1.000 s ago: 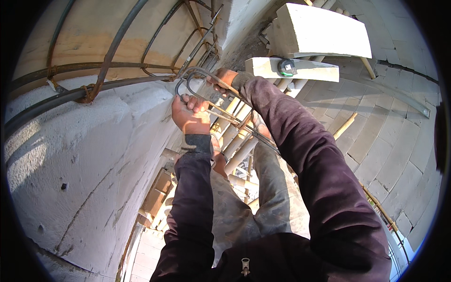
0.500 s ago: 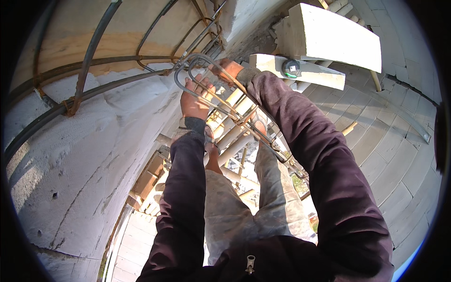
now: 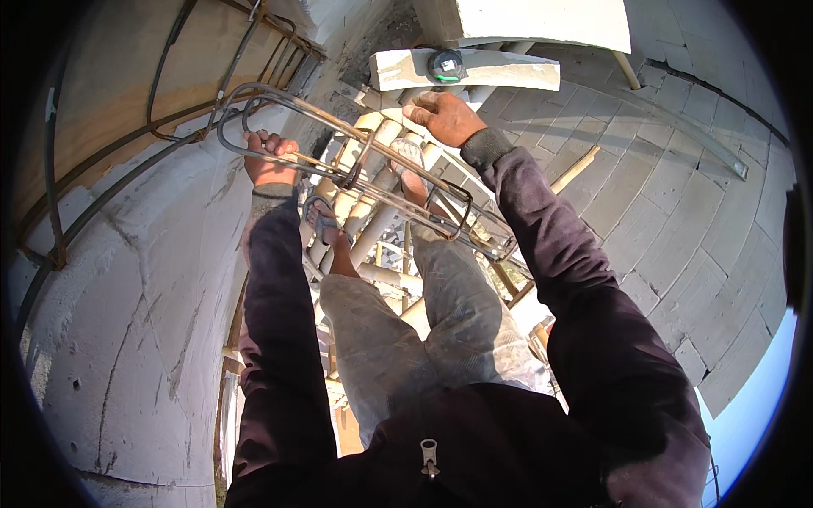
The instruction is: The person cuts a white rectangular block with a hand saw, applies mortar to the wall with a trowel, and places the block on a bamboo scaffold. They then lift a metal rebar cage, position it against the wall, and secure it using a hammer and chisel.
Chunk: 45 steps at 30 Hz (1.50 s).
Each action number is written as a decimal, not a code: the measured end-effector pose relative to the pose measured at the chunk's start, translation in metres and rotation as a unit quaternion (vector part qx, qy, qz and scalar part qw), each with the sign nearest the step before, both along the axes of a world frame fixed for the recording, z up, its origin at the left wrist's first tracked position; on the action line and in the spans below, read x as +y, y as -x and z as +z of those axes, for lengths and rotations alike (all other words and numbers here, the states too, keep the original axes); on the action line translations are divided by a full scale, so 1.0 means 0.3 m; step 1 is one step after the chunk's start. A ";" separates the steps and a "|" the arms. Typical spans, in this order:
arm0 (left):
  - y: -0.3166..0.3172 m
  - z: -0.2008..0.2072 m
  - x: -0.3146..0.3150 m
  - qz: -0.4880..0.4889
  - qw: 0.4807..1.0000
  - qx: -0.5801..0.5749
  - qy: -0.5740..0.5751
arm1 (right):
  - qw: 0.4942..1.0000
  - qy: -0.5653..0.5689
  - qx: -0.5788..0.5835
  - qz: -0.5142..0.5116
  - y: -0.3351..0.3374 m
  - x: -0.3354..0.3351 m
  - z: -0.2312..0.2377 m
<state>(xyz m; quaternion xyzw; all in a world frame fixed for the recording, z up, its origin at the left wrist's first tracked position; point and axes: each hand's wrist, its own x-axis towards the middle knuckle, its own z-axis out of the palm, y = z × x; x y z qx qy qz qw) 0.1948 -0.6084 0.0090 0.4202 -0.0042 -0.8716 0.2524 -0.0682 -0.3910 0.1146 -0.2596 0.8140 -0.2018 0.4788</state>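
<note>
A long cage of bent steel rebar [image 3: 349, 179], tied with wire stirrups, slants across in front of my legs, its hooked ends at the upper left. My left hand [image 3: 269, 156] is wrapped round a bar close to those hooked ends. Off the cage, on its far right side, my right hand [image 3: 450, 118] is raised with fingers half curled and a gap between the tips; nothing shows in it. Just beyond that hand, a round black-and-green tape measure [image 3: 446, 65] rests on a pale block strip [image 3: 525, 71].
Fixed rebar [image 3: 93, 199] runs along the pale wall [image 3: 127, 339] at the left. Below, my sandalled feet stand on wooden poles [image 3: 373, 224] with gaps between them. A grey block wall [image 3: 669, 212] rises at the right, near a large white block [image 3: 542, 21].
The rebar cage has shifted left and its hooked ends reach farther left. My left hand now grips it; my right hand has let go and moved off to the right. The view has shifted too.
</note>
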 end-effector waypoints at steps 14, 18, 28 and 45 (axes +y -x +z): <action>-0.083 -0.151 -0.141 -0.150 0.953 -0.254 0.072 | 0.967 -0.167 0.105 -0.161 -0.382 0.927 0.192; -0.144 -0.277 -0.261 -0.427 0.788 -0.206 0.392 | 0.975 -0.178 0.045 -0.123 -0.385 0.907 0.277; -0.103 -0.289 -0.298 -0.179 0.964 -0.193 -0.044 | 0.984 -0.134 0.027 -0.111 -0.379 0.982 0.242; 0.040 0.038 0.015 -0.032 0.972 -0.222 0.062 | 0.976 0.079 0.036 -0.201 -0.065 0.356 0.010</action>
